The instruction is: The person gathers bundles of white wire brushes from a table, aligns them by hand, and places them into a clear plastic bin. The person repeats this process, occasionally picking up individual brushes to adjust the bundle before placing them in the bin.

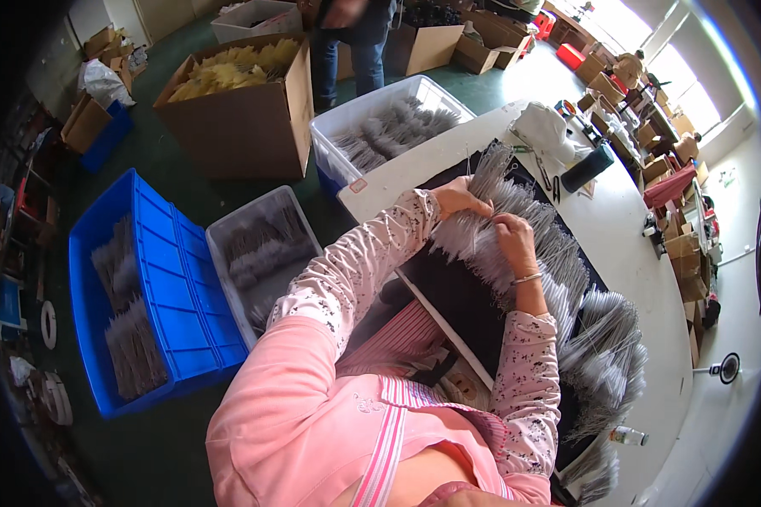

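Note:
My left hand point(460, 199) is closed around a bundle of grey-bristled brushes point(489, 173) with thin wire stems, over the near side of the table. Close beside its thumb, my right hand point(513, 242) has its fingers bent and pinched together at the bundle's edge. What those fingertips grip is too small to make out. Beneath both hands a long row of similar brushes point(566, 266) lies on a dark mat point(461, 296). Another thick heap of brushes point(604, 359) sits by my right forearm.
The white table point(643, 279) carries a dark green cylinder point(587, 168), a white bag point(543, 128) and a small bottle point(629, 436). To my left stand a blue crate point(182, 291), a grey bin point(262, 201) and a clear bin point(330, 139), all holding brushes. A carton point(237, 127) and a standing person point(368, 59) are beyond.

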Demonstrator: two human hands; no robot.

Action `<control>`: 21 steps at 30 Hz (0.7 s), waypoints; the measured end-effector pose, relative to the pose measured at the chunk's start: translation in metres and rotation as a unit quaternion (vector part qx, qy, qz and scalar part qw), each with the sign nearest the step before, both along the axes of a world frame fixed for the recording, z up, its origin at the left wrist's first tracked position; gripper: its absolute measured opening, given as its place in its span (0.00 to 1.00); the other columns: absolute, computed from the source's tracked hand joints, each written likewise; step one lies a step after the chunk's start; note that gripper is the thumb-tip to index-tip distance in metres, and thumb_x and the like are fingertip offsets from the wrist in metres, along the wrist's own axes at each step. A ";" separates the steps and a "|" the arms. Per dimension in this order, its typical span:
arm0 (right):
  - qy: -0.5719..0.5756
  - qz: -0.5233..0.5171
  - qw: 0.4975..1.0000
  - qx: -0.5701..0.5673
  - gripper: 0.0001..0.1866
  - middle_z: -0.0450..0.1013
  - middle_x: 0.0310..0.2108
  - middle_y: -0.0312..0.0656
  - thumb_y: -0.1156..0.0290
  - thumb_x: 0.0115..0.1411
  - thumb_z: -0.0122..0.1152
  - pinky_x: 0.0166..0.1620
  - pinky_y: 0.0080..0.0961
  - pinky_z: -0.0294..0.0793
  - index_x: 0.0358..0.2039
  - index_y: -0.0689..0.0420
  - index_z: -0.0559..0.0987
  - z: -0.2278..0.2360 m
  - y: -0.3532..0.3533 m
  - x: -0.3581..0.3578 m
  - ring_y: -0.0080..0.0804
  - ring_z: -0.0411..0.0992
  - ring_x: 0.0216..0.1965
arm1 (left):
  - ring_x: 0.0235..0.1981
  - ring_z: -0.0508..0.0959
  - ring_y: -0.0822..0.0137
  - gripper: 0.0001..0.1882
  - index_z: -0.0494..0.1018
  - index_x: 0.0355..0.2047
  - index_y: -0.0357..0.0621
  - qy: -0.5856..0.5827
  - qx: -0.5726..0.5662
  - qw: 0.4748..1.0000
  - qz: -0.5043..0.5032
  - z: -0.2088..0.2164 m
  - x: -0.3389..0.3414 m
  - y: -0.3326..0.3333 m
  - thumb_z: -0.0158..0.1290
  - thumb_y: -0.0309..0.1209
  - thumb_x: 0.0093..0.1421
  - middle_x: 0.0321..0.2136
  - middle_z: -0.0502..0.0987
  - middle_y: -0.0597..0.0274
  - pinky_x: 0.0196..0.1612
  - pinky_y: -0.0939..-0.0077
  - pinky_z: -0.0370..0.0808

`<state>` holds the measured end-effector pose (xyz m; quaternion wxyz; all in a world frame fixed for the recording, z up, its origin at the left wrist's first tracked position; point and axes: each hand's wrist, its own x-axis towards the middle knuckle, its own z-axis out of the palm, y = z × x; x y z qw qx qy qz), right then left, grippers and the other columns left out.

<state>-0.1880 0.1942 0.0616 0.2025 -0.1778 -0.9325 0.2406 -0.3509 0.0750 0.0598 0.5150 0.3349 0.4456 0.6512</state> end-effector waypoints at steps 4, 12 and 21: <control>0.003 0.040 0.995 -0.093 0.12 0.75 0.42 0.45 0.70 0.54 0.53 0.53 0.33 0.65 0.38 0.58 0.79 0.010 0.001 -0.017 0.43 0.69 0.50 | 0.31 0.75 0.73 0.19 0.74 0.39 0.41 0.027 0.014 1.000 -0.002 -0.004 -0.002 -0.010 0.63 0.22 0.45 0.28 0.76 0.66 0.40 0.77 0.73; -0.292 0.121 0.920 0.230 0.11 0.74 0.43 0.36 0.67 0.48 0.52 0.54 0.40 0.61 0.33 0.45 0.79 0.015 -0.019 -0.024 0.33 0.65 0.54 | 0.61 0.56 0.49 0.40 0.69 0.52 0.44 0.621 0.020 0.747 0.236 -0.001 0.023 -0.014 0.64 0.49 0.39 0.60 0.58 0.53 0.62 0.55 0.48; -0.130 0.074 0.960 0.238 0.10 0.77 0.35 0.33 0.68 0.46 0.54 0.50 0.36 0.63 0.30 0.45 0.80 -0.013 -0.011 -0.017 0.32 0.70 0.47 | 0.66 0.40 0.39 0.32 0.73 0.45 0.31 0.523 0.040 0.827 0.204 -0.006 0.037 -0.006 0.63 0.39 0.40 0.65 0.35 0.38 0.65 0.49 0.40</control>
